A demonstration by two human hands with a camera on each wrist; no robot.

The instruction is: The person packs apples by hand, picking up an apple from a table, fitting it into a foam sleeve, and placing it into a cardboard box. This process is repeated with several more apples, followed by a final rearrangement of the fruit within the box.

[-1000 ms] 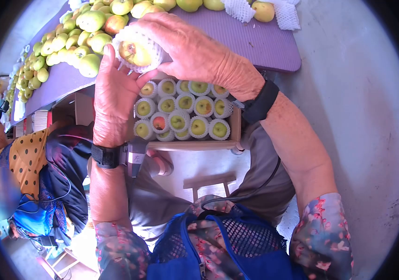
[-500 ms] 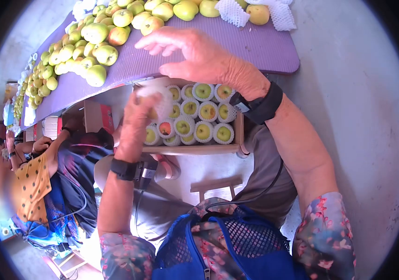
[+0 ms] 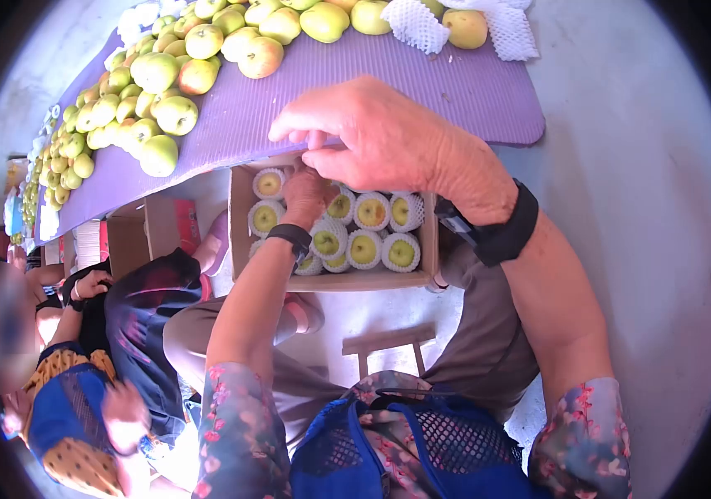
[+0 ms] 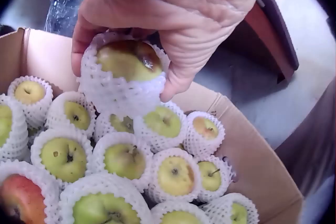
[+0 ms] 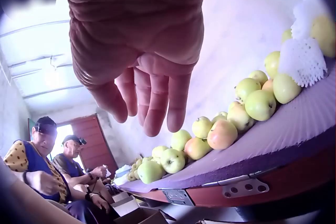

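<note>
Left hand (image 4: 173,19) is down inside the cardboard box (image 4: 257,166). Thumb and fingers are curled over the top of 1 net-sleeved apple (image 4: 126,69) and clamped on its white foam net. That apple is yellow-green with a brown patch on top. It sits above the packed layer at the far side of the box, its net touching the nets below. Can't tell whether its weight is resting on them.

Box contents: packed apples (image 4: 123,161), each in its own white foam sleeve, stem end up, sleeves pressed against each other. Mostly green-yellow, with 1 reddish apple (image 4: 21,198) at the near corner in the left wrist view.

Right hand (image 3: 388,137) hovers over the far rim of the box and the edge of the purple mat (image 3: 455,91). Its fingers are loosely bent and slightly apart, holding nothing.

On the mat: loose apples (image 3: 164,83) without sleeves, heaped along the far side, and spare foam nets (image 3: 418,23) at the right end, with 1 apple among them.

The box sits below the table edge, in front of the person's knees. Other seated people (image 3: 81,366) are at the left.
</note>
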